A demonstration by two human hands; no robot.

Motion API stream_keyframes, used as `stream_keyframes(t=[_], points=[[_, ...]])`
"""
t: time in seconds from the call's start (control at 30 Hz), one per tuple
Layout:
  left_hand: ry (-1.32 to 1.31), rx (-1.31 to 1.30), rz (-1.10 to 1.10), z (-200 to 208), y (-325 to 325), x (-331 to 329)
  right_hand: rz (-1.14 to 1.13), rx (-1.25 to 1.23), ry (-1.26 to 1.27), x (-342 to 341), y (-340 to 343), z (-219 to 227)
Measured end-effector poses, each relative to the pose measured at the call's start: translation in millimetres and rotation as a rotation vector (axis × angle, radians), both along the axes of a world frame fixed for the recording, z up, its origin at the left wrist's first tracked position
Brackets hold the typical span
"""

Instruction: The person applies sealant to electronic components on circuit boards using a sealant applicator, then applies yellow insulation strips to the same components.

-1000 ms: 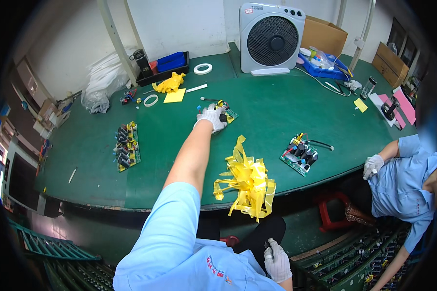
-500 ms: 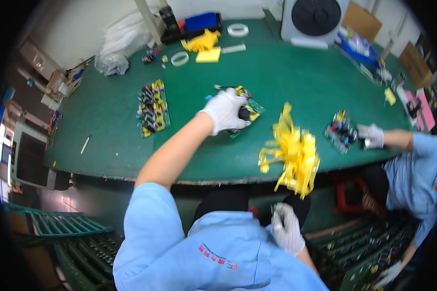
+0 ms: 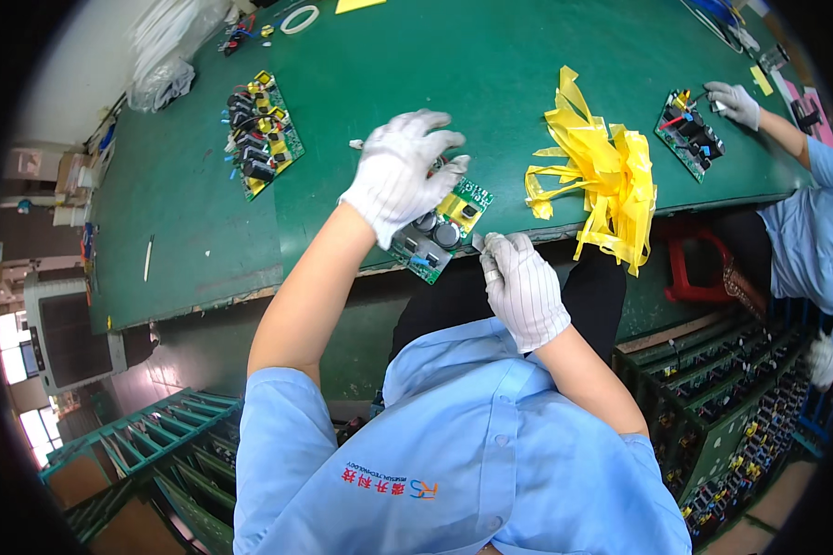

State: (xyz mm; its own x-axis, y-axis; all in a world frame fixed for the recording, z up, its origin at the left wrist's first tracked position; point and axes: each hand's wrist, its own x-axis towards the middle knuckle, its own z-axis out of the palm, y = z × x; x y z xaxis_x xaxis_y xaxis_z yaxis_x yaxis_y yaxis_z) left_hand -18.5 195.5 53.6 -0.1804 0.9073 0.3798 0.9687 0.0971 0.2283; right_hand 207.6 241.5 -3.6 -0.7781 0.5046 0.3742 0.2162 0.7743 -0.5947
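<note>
A green circuit board [image 3: 463,211] with black capacitors, a grey heatsink-like part and yellow components lies at the table's front edge. Over its far left part is my left hand [image 3: 403,176], white-gloved, with fingers spread and thumb apart; it hides some of the board. Just right of the board's near end, my right hand [image 3: 526,291], in a striped white glove, is closed in a pinch. A small flat grey piece [image 3: 478,242] sticks out from its fingertips; its kind cannot be made out.
Another populated board [image 3: 264,134] lies left on the green table [image 3: 361,55]. A heap of yellow tape strips [image 3: 611,176] hangs over the front edge at right. Beyond it, a co-worker's gloved hand [image 3: 733,104] is beside another board [image 3: 690,134]. Racks of boards [image 3: 740,425] stand lower right.
The board under my left hand has come toward me to the table edge, and my left fingers have spread. My right hand has risen from my lap to beside the board. The view has shifted.
</note>
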Motion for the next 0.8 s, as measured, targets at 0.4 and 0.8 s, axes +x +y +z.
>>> stream_keyframes(t=[0.4,0.8], points=[[-0.161,-0.157,-0.047,-47,24,-22,0.012,-0.183,-0.127,-9,2,2],[-0.208,-0.179,-0.084,-40,23,-21,-0.122,-0.080,-0.323,-15,-12,10]])
